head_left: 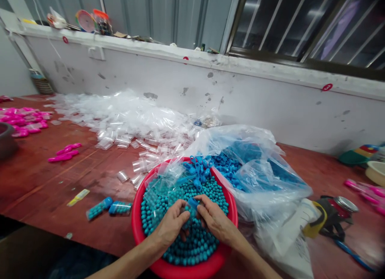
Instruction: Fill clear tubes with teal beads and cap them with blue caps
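- Red-brown table [99, 174] runs along a scuffed white wall, with barred windows above at 1 o'clock.
- At 6 o'clock sits a red basin [136, 227] full of small teal beads [192, 247].
- The left hand [171, 225] and right hand [215, 221] meet over the beads, fingers curled and nearly closed around a small blue piece [192, 203], apparently a little tube or cap; exactly what each pinches is hard to tell.
- The beads look hard, round, light and slippery, likely to roll and scatter; scooping a pinch should work better than picking singly.
- The blue piece looks like light, stiff plastic, best held by its sides.
- Two filled tubes [110, 207] lie at 9 o'clock of the basin.
- A bag of blue plastic parts [255, 170] slumps at 2 o'clock; a heap of clear tubes [126, 118] spreads at 11 o'clock; pink pieces [64, 152] lie far left.
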`<action>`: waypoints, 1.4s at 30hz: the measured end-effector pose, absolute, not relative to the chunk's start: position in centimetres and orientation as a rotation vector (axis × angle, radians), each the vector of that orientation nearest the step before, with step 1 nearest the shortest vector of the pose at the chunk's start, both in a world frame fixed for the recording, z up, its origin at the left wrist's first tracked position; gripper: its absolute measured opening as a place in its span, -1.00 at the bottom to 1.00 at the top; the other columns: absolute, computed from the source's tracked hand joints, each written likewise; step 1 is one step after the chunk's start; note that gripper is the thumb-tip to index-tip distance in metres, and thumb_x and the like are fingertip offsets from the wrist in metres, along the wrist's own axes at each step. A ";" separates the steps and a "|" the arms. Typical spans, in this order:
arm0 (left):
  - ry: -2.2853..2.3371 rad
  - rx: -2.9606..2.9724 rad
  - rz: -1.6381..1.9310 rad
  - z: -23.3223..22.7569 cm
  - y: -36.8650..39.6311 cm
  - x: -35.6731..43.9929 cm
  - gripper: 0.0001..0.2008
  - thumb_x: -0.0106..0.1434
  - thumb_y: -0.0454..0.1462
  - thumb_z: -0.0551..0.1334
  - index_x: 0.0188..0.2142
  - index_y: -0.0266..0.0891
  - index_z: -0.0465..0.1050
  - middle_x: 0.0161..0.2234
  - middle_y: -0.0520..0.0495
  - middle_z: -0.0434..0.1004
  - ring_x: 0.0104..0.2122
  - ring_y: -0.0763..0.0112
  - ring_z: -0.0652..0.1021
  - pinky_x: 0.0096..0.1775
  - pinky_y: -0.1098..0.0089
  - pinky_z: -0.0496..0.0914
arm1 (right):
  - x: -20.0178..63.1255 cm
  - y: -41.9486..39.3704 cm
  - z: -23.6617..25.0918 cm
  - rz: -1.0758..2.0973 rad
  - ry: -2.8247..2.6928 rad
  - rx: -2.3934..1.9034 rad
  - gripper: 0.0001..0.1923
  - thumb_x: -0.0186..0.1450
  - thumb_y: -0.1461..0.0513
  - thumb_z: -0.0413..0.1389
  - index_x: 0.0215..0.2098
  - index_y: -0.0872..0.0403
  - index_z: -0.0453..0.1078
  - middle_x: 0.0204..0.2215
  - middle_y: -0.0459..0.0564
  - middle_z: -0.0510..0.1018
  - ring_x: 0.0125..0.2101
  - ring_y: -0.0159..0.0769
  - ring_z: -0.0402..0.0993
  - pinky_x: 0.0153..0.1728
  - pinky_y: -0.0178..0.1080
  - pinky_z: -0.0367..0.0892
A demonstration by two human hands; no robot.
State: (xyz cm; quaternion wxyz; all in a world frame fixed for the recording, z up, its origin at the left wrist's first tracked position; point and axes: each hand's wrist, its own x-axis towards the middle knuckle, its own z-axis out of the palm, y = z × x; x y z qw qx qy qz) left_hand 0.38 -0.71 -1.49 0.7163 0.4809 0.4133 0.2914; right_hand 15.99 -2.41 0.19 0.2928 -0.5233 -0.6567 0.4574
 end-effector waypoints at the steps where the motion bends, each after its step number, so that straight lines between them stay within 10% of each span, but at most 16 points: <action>1: 0.911 1.063 0.648 -1.6 -0.7 0.4 -0.59 -0.04 -0.01 0.17 -0.30 -0.20 0.14 -0.51 0.11 0.33 -0.71 0.61 0.36 -0.71 0.56 0.22 | 15.9 -2.3 -0.1 1.278 -1.683 -1.374 -0.73 0.30 0.16 -0.17 -0.07 0.03 0.18 -0.55 -0.17 0.34 -0.66 -0.47 0.23 -0.64 -0.42 0.16; 18: 0.984 1.086 0.680 -1.7 -0.6 0.3 -0.28 -0.03 -0.05 0.18 0.09 -0.24 0.01 -0.54 0.09 0.32 -0.72 0.54 0.36 -0.69 0.50 0.24 | 14.3 -2.7 0.1 0.851 -1.746 -1.469 -0.65 0.33 0.14 -0.19 -0.26 0.06 0.41 -0.59 -0.13 0.36 -0.57 -0.41 0.24 -0.52 -0.38 0.15; 27: 1.035 1.181 0.707 -1.4 -1.1 0.0 -0.60 0.06 -0.17 0.09 -0.09 -0.24 0.20 -0.64 0.20 0.11 -0.81 0.66 0.16 -0.79 0.57 0.07 | 15.3 -3.2 0.6 0.709 -2.195 -1.360 -0.73 0.32 0.25 -0.20 -0.33 0.08 0.32 -0.48 -0.06 0.41 -0.45 -0.35 0.32 -0.38 -0.33 0.18; 38: 0.882 1.176 0.621 -1.2 -1.2 0.0 -0.60 0.12 -0.08 0.08 -0.10 -0.17 0.07 -0.61 0.18 0.27 -0.77 0.58 0.35 -0.77 0.62 0.11 | 17.4 -1.6 0.8 1.374 -1.297 -1.293 -0.57 0.00 0.18 0.15 -0.15 0.12 0.31 -0.43 -0.10 0.43 -0.57 -0.41 0.31 -0.54 -0.31 0.30; 42: 0.943 1.243 0.693 -1.4 -1.5 0.0 -0.59 0.15 -0.12 0.06 -0.02 -0.15 0.06 -0.58 0.19 0.20 -0.78 0.66 0.23 -0.75 0.60 0.13 | 16.0 -2.5 0.4 1.176 -1.474 -1.339 -0.60 0.15 0.17 0.04 -0.05 0.10 0.30 -0.25 0.01 0.48 -0.26 -0.26 0.41 -0.21 -0.20 0.30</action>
